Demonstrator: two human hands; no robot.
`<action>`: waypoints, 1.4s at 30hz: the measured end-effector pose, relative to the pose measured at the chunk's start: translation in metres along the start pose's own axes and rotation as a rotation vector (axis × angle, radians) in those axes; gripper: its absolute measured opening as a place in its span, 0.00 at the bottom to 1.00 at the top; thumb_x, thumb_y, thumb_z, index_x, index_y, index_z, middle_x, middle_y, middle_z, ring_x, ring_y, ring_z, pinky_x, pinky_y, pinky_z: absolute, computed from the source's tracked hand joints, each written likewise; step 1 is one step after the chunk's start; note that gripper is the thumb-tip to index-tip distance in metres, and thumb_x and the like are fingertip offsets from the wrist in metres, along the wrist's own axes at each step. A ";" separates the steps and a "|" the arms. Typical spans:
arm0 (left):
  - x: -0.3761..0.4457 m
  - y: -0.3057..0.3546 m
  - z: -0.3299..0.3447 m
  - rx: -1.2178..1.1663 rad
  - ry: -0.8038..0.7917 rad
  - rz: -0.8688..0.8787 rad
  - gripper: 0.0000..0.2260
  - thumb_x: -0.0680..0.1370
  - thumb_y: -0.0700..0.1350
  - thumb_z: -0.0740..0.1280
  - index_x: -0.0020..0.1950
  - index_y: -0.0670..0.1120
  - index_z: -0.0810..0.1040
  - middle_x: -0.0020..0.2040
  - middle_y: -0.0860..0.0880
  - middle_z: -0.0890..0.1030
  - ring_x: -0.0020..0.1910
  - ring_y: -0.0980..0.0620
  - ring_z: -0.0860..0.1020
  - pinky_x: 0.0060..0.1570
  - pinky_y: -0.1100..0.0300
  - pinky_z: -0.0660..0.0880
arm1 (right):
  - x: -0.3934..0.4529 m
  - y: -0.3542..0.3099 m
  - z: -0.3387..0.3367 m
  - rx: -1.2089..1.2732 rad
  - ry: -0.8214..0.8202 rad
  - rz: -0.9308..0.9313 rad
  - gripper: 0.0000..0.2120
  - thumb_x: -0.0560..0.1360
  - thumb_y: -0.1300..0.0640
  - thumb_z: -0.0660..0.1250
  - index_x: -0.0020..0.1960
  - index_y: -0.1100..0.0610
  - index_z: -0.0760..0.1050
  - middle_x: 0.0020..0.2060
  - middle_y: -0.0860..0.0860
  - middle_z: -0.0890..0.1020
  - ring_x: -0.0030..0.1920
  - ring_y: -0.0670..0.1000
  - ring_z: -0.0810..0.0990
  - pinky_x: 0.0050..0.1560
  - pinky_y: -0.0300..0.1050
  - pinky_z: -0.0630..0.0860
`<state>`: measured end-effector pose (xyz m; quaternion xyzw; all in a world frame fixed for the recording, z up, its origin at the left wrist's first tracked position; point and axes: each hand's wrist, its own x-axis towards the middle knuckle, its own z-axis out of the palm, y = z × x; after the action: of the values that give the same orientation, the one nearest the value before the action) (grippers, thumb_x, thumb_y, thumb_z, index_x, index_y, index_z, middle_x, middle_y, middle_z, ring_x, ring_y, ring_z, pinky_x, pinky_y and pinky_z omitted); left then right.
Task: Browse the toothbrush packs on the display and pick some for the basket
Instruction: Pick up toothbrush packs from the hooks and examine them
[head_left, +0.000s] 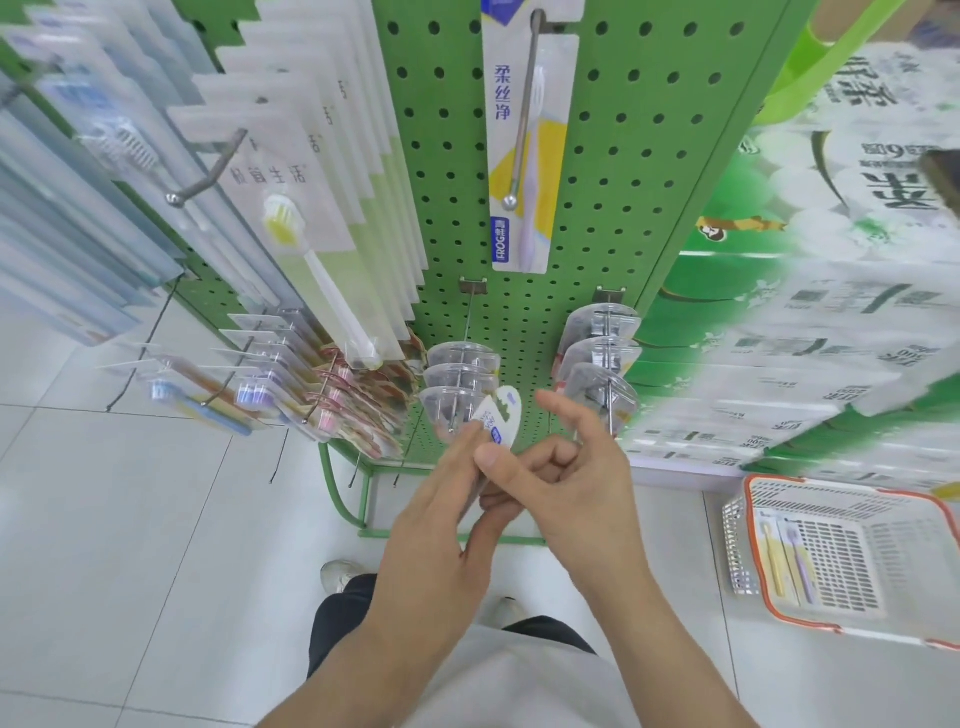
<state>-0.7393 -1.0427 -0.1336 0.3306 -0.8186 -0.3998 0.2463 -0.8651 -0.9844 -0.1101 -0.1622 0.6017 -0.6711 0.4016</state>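
step: browsing, with one pick in hand; a small white pack (498, 423) is held in front of the green rack (613, 171), low at centre, and looks to be under inspection rather than on its way to the basket
left hand (441, 514): fingers stretched along the pack's left edge, pressing it from that side; whether the thumb curls behind it is hidden
right hand (566, 488): thumb pinches the pack's lower right edge against the curled middle fingers; the index finger sticks out free toward 1 o'clock
pack: tilted, its rounded top pointing to 12 o'clock, just beside the clear domed packs (460, 376) on the lower hook; its print is too small to read
basket (769, 597): on the floor at 4 o'clock from the hands, well apart from them; two brushes (784, 561), one yellow and one purple, already lie in its left half
display: a tall pack (524, 156) hangs at 12 o'clock, a row of white packs (306, 171) at 10 o'clock, small carded brushes (254, 389) at 9 o'clock
next move, as I judge it: if the pack is kept, one hand must take the whole hold so the other can let go, then swing it right and down to 4 o'clock over the basket rim; if not, its hanging hole has to be threaded back on a hook, which needs both hands steady
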 end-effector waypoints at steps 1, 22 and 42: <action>0.000 0.000 -0.004 -0.015 -0.003 -0.036 0.27 0.80 0.46 0.69 0.73 0.68 0.65 0.69 0.61 0.76 0.63 0.65 0.77 0.58 0.74 0.72 | 0.002 0.001 -0.001 0.045 -0.045 0.034 0.34 0.62 0.53 0.82 0.66 0.54 0.74 0.33 0.56 0.84 0.37 0.59 0.87 0.43 0.51 0.84; 0.030 -0.058 -0.016 -0.425 0.143 -0.424 0.10 0.77 0.56 0.64 0.51 0.54 0.82 0.47 0.50 0.86 0.46 0.48 0.84 0.51 0.42 0.81 | 0.027 0.054 -0.006 -0.384 -0.034 -0.127 0.11 0.74 0.51 0.76 0.55 0.44 0.81 0.47 0.41 0.83 0.49 0.45 0.82 0.48 0.38 0.78; 0.052 -0.061 -0.011 -0.062 0.215 -0.346 0.10 0.79 0.56 0.67 0.58 0.56 0.77 0.53 0.60 0.80 0.51 0.62 0.78 0.50 0.61 0.79 | 0.054 0.067 0.002 -0.619 0.099 -0.248 0.05 0.78 0.49 0.71 0.48 0.44 0.75 0.40 0.40 0.82 0.44 0.40 0.81 0.45 0.42 0.79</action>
<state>-0.7460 -1.1145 -0.1699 0.4993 -0.7060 -0.4235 0.2701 -0.8747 -1.0219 -0.1865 -0.3155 0.7715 -0.5074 0.2187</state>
